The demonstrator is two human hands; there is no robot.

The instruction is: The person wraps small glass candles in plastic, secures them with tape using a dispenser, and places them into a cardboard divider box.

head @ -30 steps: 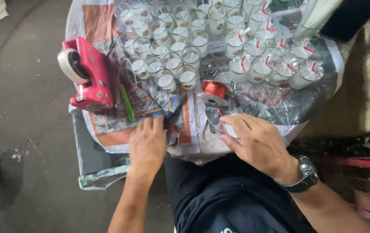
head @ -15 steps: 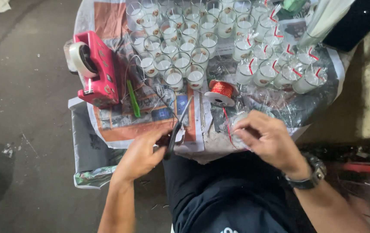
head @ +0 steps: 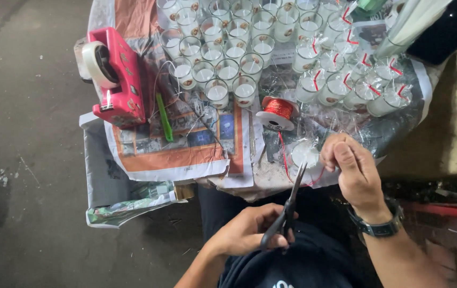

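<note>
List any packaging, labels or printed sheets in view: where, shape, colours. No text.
Printed paper sheet: flat on the table under the tape dispenser, orange border, blue and grey panels.
Clear plastic wraps: around the candle glasses at upper right, tied with red wire.
Wrapped candle: by the right hand, clear film over a white disc.
Round stickers: on the unwrapped glasses, small, brownish.
Left hand: holds black scissors.

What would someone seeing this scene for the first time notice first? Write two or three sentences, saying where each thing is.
Rows of small glass candle cups crowd the far side of the table, those at the right wrapped in clear film with red ties. A bright pink tape dispenser sits at the left edge. Nearest the camera, the left hand holds black scissors, while the right hand pinches red string beside a wrapped candle, near a red spool.
</note>
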